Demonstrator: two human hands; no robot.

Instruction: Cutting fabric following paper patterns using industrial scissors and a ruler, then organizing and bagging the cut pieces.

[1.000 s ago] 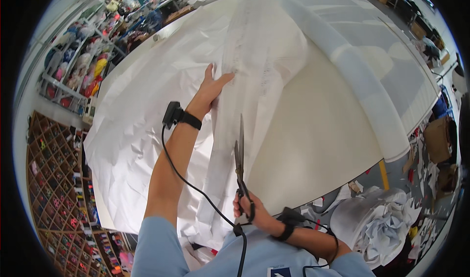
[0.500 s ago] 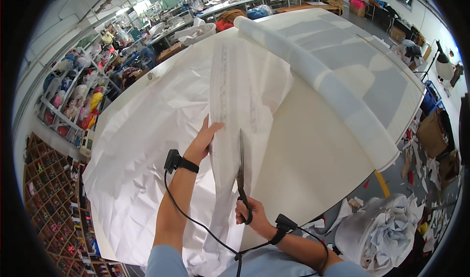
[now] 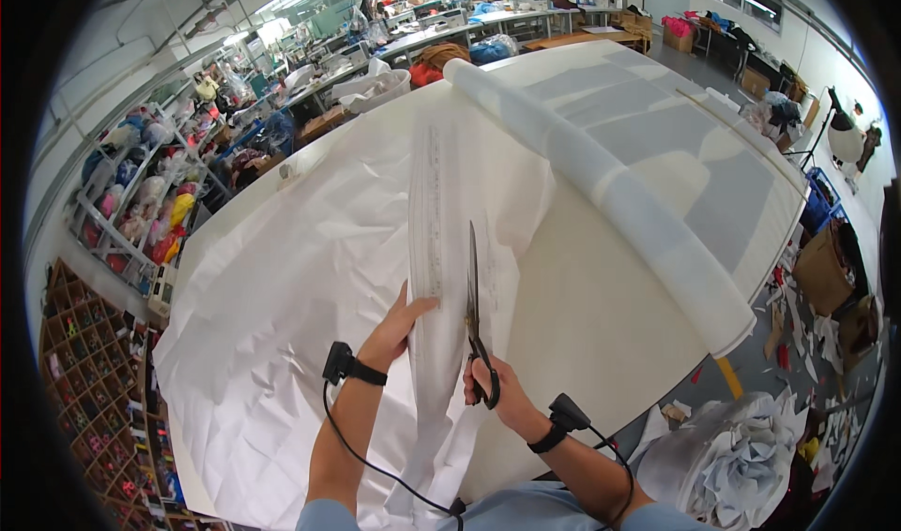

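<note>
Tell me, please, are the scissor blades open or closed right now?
Closed: the scissors in the right hand show one narrow dark blade line over the white paper.

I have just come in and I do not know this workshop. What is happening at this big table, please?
A person is cutting a long white paper strip on a large round-edged cutting table. The right hand holds long dark metal scissors, blades pointing away along the strip's edge. The left hand presses flat on the paper beside it. A long white roll of fabric lies across the table farther back.
</note>
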